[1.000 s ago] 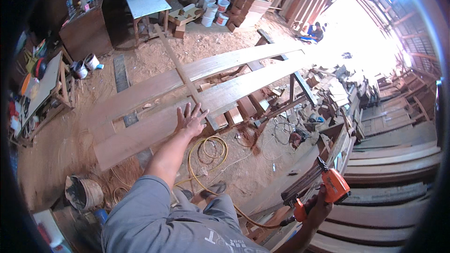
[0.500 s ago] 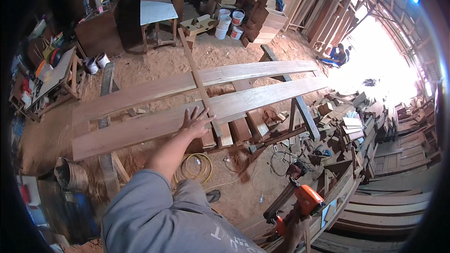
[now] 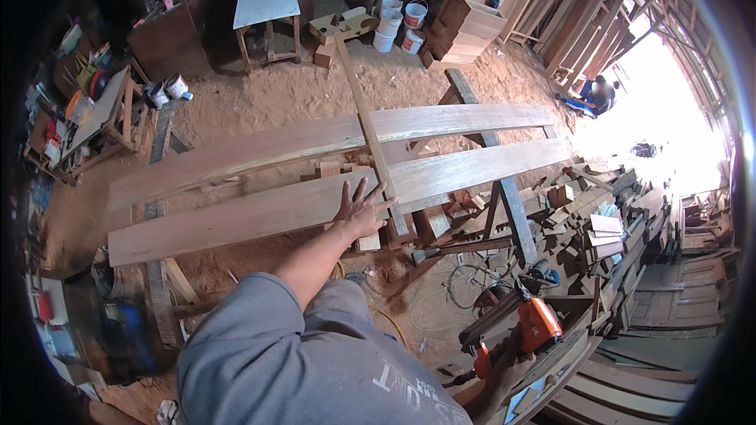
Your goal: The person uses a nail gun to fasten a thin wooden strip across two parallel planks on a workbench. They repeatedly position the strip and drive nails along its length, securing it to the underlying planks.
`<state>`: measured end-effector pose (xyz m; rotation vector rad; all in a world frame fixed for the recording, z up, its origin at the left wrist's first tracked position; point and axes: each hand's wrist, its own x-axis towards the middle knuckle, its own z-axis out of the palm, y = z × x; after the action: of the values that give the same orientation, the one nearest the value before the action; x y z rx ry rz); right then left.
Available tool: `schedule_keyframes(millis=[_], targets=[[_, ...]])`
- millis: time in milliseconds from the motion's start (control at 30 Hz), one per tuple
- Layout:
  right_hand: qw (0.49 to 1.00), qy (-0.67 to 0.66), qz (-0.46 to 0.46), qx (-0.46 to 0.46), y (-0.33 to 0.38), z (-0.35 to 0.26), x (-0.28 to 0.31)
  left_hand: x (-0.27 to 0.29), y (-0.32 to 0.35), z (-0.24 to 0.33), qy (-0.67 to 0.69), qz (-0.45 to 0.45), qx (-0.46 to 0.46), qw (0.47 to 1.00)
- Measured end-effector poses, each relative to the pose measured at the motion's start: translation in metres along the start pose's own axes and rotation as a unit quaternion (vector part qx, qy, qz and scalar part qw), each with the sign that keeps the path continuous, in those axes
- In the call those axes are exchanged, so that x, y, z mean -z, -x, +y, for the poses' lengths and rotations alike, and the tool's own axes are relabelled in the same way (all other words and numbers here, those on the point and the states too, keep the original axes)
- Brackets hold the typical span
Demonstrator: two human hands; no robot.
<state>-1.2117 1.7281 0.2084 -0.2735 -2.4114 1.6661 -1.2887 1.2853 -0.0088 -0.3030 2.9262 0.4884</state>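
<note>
the left hand (image 3: 362,218) is out there, fingers fanned apart over the near plank (image 3: 228,214), right beside the narrow strip (image 3: 364,110) lying across it and the far plank (image 3: 276,143). down low, the right hand (image 3: 510,356) has its fingers wrapped round an orange nail gun (image 3: 540,324).

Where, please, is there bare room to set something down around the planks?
The near plank looks bare left of the left hand; so does the far plank left of the crossing strip. Sandy floor lies open between the far plank and the white-topped table. It is crowded right of the right-hand trestle, among wood offcuts.
</note>
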Motion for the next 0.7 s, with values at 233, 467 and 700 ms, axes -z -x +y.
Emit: schedule_keyframes(millis=[233, 467, 700], targets=[[0.998, 0.049, -0.015, -0.023, -0.096, -0.028, -0.034, 0.005, -0.020, 0.018, 0.006, 0.017, -0.013, 1.000], [0.990, -0.007, -0.137, -0.022, -0.190, -0.022, -0.090, 0.002, -0.025, 0.020, -0.006, 0.009, 0.001, 1.000], [0.953, -0.010, -0.303, -0.011, -0.297, 0.025, -0.140, -0.002, -0.028, 0.018, -0.012, -0.002, 0.013, 1.000]])
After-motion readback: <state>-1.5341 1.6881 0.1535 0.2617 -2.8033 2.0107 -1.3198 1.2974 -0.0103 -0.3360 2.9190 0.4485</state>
